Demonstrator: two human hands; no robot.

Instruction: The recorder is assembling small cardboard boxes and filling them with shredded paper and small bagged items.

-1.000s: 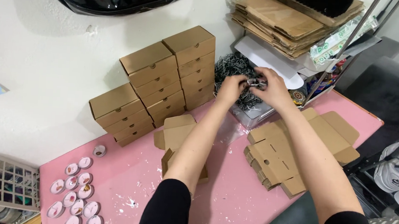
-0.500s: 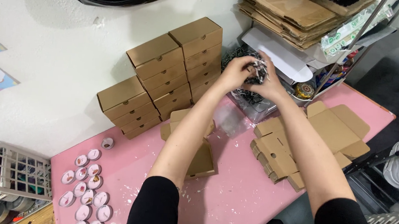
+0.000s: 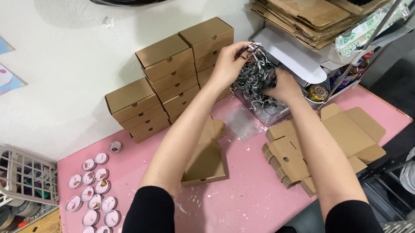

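Observation:
Both my hands are up at the back of the pink table [image 3: 240,205], pulling a clump of grey shredded paper filler [image 3: 254,78] out of a clear plastic tub [image 3: 270,113]. My left hand [image 3: 230,60] grips the top of the clump and my right hand [image 3: 281,85] holds its lower right side. An open brown cardboard box [image 3: 207,162] lies on the table beneath my left forearm.
Stacks of closed brown boxes [image 3: 169,76] stand against the white wall. Flat unfolded boxes [image 3: 326,143] lie at right. Several small round tins [image 3: 95,191] sit front left beside a white basket [image 3: 19,179]. A shelf with cardboard sheets [image 3: 305,12] stands back right.
My hands have lifted the clump of shredded paper higher out of the tub and spread slightly apart. The camera view has shifted.

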